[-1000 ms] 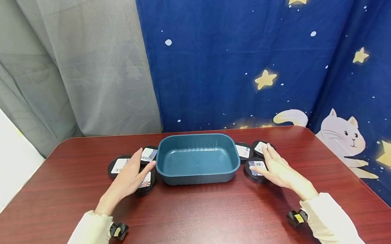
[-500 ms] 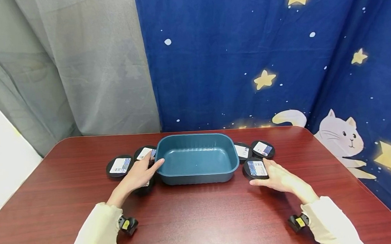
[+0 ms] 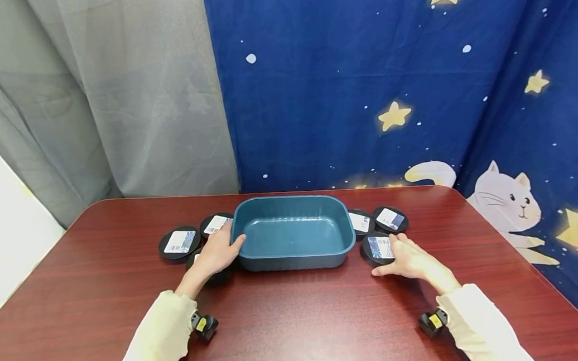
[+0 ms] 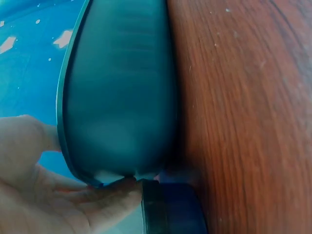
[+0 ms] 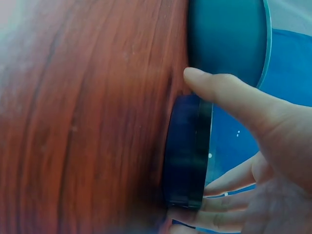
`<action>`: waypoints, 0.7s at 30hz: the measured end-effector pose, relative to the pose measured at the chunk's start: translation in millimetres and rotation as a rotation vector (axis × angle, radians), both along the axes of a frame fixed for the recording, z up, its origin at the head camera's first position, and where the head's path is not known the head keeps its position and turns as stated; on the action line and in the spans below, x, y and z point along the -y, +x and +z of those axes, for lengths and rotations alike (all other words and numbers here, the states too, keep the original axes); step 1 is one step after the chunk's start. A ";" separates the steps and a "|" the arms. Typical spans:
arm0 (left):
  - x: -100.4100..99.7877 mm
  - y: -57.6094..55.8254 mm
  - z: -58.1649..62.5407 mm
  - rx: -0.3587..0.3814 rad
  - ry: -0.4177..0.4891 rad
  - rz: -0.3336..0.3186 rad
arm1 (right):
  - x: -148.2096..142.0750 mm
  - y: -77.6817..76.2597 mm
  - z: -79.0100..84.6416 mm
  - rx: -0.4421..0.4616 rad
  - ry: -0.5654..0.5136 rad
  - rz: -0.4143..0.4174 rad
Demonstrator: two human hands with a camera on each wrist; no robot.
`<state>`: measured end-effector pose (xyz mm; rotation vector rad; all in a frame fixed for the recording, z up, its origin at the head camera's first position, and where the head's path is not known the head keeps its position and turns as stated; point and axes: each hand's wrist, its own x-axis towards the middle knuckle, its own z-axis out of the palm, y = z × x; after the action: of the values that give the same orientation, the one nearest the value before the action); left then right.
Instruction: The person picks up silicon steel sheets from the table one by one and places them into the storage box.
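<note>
A teal rectangular plastic bin stands at the middle of the table. My left hand grips its left rim, thumb over the edge and fingers along the outer wall. Beside that hand lie round black containers with white labels: one farther left, one behind and one partly hidden beneath the hand. On the bin's right, my right hand holds the nearest round black container; its fingers curl round the right side and its thumb lies along the near edge. In the right wrist view that container stays on the table.
Two more round black containers lie to the right of the bin, one against it and one farther right. The reddish-brown wooden table extends toward me. Behind it hang a grey curtain and a blue starry curtain.
My left hand has moved right from above the left containers to the bin's rim. My right hand has drawn back slightly from the rear container and come round the nearest one.
</note>
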<state>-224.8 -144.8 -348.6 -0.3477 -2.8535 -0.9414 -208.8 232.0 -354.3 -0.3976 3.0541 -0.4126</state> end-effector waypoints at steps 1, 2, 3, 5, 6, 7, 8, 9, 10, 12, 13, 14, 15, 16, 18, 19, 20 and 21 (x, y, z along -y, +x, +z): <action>-1.1 -1.1 -0.3 0.000 -0.002 0.006 | 0.3 -1.1 -0.4 -0.006 0.008 -0.003; -2.1 -2.2 -0.5 -0.001 -0.001 0.014 | 0.8 -2.0 -0.7 -0.010 0.012 -0.005; -3.3 -3.0 -0.6 0.000 -0.001 0.025 | 1.3 -2.9 -0.9 -0.014 0.019 -0.009; -5.2 -4.9 -1.3 0.007 -0.005 0.045 | 2.2 -4.8 -1.5 -0.015 0.026 -0.017; -5.8 -5.8 -1.8 0.014 -0.009 0.055 | 2.7 -5.4 -1.7 -0.012 0.029 -0.023; -6.7 -6.3 -1.8 0.022 -0.012 0.065 | 3.2 -6.1 -1.6 -0.008 0.032 -0.026; -7.6 -6.6 -1.7 0.032 -0.017 0.073 | 3.7 -6.7 -1.5 -0.004 0.033 -0.030; -8.1 -7.0 -1.7 0.044 -0.021 0.080 | 4.1 -7.2 -1.5 0.003 0.035 -0.035; -8.5 -7.4 -1.6 0.051 -0.022 0.084 | 4.5 -7.8 -1.4 0.009 0.036 -0.039; -8.7 -8.2 -1.5 0.066 -0.020 0.092 | 5.2 -8.8 -1.4 0.022 0.038 -0.047; -8.7 -8.5 -1.3 0.071 -0.013 0.094 | 5.4 -9.3 -1.5 0.028 0.040 -0.053; -8.8 -8.8 -1.2 0.074 -0.005 0.091 | 5.5 -9.7 -1.8 0.035 0.041 -0.061; -8.8 -9.2 -1.1 0.074 0.005 0.089 | 5.4 -10.2 -2.3 0.043 0.043 -0.069; -9.0 -9.5 -1.0 0.073 0.013 0.088 | 5.5 -10.5 -2.5 0.049 0.042 -0.077; -9.2 -10.3 -1.1 0.081 0.032 0.082 | 5.3 -10.9 -3.4 0.058 0.039 -0.091; -9.8 -10.5 -0.8 0.096 0.050 0.081 | 5.2 -11.1 -3.7 0.062 0.036 -0.096; -10.3 -10.7 -0.4 0.113 0.063 0.081 | 5.1 -11.2 -4.1 0.063 0.032 -0.098; -10.6 -10.7 0.0 0.136 0.076 0.083 | 5.1 -11.2 -4.2 0.063 0.027 -0.099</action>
<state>-235.5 -134.2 -348.6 -0.1613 -2.9161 -1.0940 -220.0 226.9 -358.4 -0.2279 3.0231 -0.3790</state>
